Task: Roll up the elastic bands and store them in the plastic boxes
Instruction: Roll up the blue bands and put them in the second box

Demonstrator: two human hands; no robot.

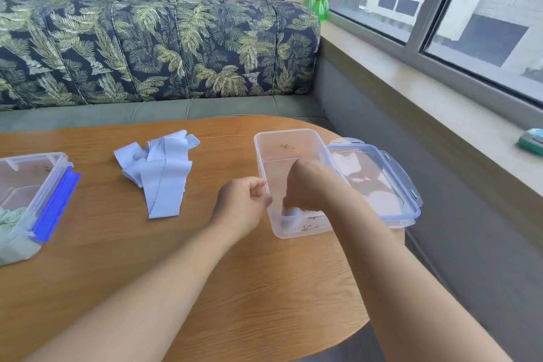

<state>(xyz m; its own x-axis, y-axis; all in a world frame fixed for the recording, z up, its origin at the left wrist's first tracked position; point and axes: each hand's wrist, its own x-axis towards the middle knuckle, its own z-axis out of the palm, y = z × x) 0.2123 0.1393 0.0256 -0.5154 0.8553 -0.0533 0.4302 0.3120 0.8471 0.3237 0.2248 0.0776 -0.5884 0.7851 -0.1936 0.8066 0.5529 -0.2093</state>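
While my right hand point(308, 185) pinches the rolled blue band point(289, 219) into the clear plastic box point(289, 134), near corner, my left hand point(244, 203), fingers loosely curled and empty, braces its wall, probably against sliding.

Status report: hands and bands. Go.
Right hand inside clear box, pinching rolled band at near corner. Left hand against box's left wall, grip unclear. Loose bands piled on table, unrolled. Nothing blocking.
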